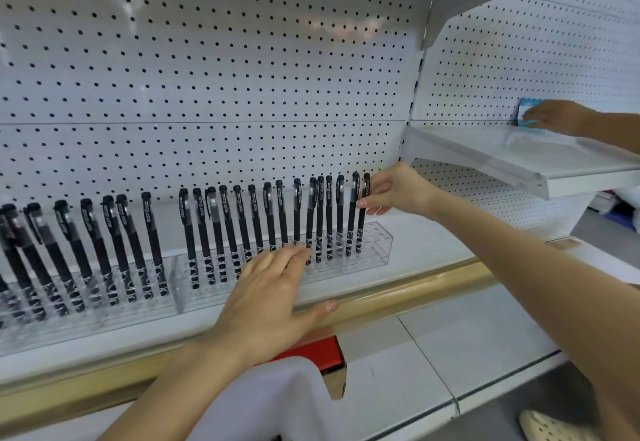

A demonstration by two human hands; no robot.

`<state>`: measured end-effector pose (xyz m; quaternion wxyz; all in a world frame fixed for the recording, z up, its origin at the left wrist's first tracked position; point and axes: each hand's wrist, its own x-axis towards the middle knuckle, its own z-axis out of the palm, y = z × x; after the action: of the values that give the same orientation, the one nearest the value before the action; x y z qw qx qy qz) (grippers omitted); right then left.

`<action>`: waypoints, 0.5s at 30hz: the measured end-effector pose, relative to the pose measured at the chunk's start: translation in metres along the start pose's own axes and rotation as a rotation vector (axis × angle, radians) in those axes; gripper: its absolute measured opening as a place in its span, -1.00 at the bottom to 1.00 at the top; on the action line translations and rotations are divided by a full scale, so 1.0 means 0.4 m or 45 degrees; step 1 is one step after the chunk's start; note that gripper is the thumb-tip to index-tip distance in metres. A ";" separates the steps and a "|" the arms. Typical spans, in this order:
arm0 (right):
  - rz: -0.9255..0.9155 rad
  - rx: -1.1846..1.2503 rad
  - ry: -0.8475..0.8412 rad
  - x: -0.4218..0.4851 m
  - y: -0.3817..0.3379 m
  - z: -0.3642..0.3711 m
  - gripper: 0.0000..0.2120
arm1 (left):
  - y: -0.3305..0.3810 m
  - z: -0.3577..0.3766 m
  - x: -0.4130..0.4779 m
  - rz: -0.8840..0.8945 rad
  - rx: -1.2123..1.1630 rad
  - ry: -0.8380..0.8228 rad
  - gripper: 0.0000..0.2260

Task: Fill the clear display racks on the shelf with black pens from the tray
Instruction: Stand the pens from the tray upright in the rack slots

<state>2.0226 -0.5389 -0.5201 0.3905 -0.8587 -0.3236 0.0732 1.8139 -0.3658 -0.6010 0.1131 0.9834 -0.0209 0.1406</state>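
Insertion: my right hand pinches end pen; left hand, fingers flat together, rests on rack. Next: seat it fully.

pens in racks, on shelf

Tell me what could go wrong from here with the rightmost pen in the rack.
1. The right hand pinches the rightmost pen near its cap, far from the tip, so it may tilt or miss its hole.
2. The neighbouring pens stand close; the hand could knock them askew.
3. The clear rack may slide if the left hand resting against its front lets go.
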 end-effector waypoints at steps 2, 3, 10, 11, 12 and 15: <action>0.015 -0.026 -0.013 0.003 -0.003 -0.002 -0.81 | 0.001 -0.003 -0.001 -0.002 -0.011 -0.006 -0.16; 0.023 -0.038 -0.020 0.004 -0.004 -0.003 -0.80 | 0.001 -0.004 0.000 -0.001 -0.010 -0.003 -0.16; 0.120 -0.254 -0.074 -0.028 -0.020 -0.025 -0.61 | 0.012 -0.016 -0.006 -0.017 0.014 -0.107 -0.10; 0.142 -0.355 -0.115 -0.036 -0.028 -0.030 -0.57 | 0.011 -0.021 -0.004 -0.019 0.011 -0.136 -0.14; 0.156 -0.470 -0.157 -0.046 -0.039 -0.035 -0.54 | 0.011 -0.028 -0.001 -0.015 0.015 -0.163 -0.19; 0.131 -0.763 -0.217 -0.084 -0.090 -0.036 -0.50 | 0.017 -0.056 0.003 0.014 0.034 -0.225 -0.23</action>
<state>1.9837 -0.5509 -0.4887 0.0873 -0.9416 -0.3184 0.0661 1.8086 -0.3674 -0.5783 0.0969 0.9932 -0.0344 0.0543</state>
